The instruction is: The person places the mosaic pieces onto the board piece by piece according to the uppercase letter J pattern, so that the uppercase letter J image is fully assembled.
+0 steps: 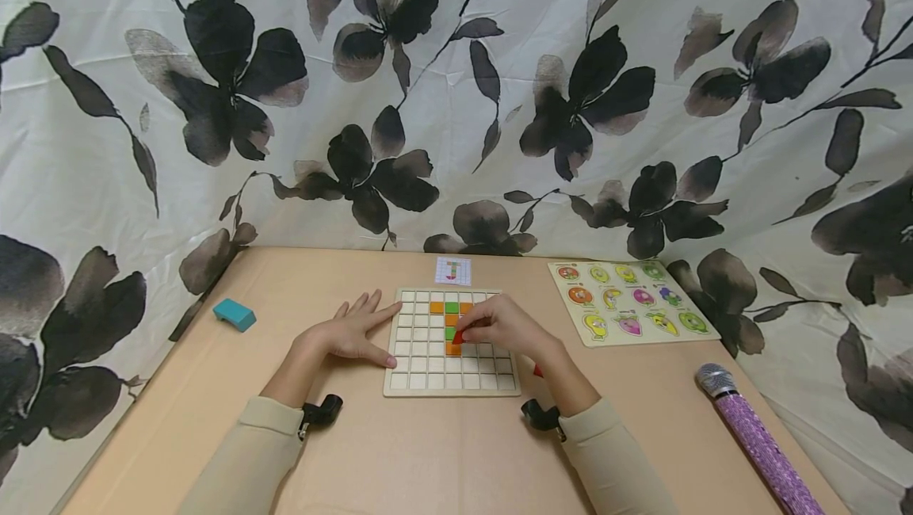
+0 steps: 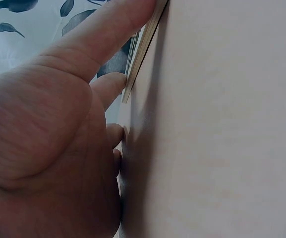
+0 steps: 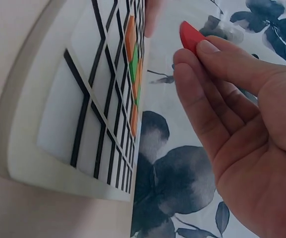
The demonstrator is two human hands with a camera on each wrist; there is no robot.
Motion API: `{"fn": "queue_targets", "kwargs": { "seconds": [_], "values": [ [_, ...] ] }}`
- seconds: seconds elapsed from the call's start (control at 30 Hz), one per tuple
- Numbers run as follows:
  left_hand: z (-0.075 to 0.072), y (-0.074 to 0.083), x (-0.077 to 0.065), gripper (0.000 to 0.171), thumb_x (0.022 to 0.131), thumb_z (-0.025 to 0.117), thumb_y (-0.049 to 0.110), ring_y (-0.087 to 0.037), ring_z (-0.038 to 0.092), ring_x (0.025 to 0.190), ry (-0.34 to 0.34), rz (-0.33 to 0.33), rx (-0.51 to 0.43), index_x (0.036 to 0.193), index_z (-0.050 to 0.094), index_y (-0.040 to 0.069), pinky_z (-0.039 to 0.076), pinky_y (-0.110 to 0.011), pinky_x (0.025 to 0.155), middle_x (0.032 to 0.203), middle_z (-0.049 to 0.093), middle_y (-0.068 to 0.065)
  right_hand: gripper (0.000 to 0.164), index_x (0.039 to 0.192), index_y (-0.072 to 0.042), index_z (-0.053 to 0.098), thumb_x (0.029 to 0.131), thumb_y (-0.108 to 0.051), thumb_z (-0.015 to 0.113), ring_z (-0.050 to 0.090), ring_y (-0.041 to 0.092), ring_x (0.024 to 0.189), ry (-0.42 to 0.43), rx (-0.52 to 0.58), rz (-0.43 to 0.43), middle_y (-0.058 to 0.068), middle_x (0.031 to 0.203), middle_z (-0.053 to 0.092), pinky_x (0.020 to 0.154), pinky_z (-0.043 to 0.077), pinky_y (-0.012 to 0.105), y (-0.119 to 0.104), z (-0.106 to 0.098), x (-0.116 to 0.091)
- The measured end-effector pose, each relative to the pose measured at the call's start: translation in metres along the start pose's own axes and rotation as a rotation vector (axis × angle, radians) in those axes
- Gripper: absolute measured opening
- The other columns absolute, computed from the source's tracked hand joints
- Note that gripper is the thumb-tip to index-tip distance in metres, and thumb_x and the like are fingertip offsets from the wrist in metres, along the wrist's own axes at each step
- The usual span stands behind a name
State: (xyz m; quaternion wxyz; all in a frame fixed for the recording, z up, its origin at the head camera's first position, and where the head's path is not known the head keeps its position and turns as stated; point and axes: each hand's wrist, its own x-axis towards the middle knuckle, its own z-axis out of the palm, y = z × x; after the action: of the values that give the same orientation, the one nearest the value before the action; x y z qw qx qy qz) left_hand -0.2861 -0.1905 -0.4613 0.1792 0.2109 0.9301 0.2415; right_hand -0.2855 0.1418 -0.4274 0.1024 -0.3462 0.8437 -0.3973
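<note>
A white grid board (image 1: 421, 380) lies flat on the table, with several orange tiles (image 1: 452, 349) and green tiles (image 1: 451, 308) set in its squares. My right hand (image 1: 502, 321) is over the board's right half, pinching a small red tile (image 3: 190, 35) between thumb and fingertips. In the right wrist view that tile is held above the grid. My left hand (image 1: 357, 329) rests at the board's left edge with its fingers spread, thumb and forefinger touching the rim. Another red piece (image 1: 538, 371) lies by the right wrist, mostly hidden.
Behind the board lies a small card (image 1: 453, 271) with a coloured grid pattern. A fruit sticker sheet (image 1: 592, 301) is at the back right, and a purple glittery microphone (image 1: 759, 444) lies at the right. Toward the left edge sits a blue block (image 1: 234, 314). A floral curtain hangs behind.
</note>
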Motion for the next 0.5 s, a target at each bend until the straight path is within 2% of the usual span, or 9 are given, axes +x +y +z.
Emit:
{"fn": "queue_targets", "kwargs": {
  "seconds": [0.2, 0.5],
  "values": [
    [0.000, 0.000, 0.000, 0.114, 0.078, 0.083, 0.062, -0.050, -0.008, 0.159, -0.001, -0.002, 0.003, 0.167, 0.024, 0.021, -0.005, -0.071, 0.125, 0.173, -0.003, -0.027, 0.014, 0.103, -0.008, 0.084, 0.090, -0.003, 0.080, 0.069, 0.010, 0.092, -0.056, -0.064, -0.010, -0.002, 0.099, 0.081, 0.085, 0.056, 0.023, -0.003, 0.007, 0.002],
    [0.000, 0.000, -0.001, 0.114, 0.078, 0.083, 0.062, -0.050, -0.007, 0.159, 0.000, -0.002, 0.004, 0.167, 0.025, 0.021, -0.005, -0.071, 0.124, 0.173, -0.003, -0.027, 0.012, 0.100, -0.012, 0.084, 0.091, -0.006, 0.079, 0.065, 0.006, 0.081, -0.129, -0.083, -0.024, -0.001, 0.093, 0.080, 0.076, 0.056, 0.021, -0.002, 0.015, 0.005]
  ]
}}
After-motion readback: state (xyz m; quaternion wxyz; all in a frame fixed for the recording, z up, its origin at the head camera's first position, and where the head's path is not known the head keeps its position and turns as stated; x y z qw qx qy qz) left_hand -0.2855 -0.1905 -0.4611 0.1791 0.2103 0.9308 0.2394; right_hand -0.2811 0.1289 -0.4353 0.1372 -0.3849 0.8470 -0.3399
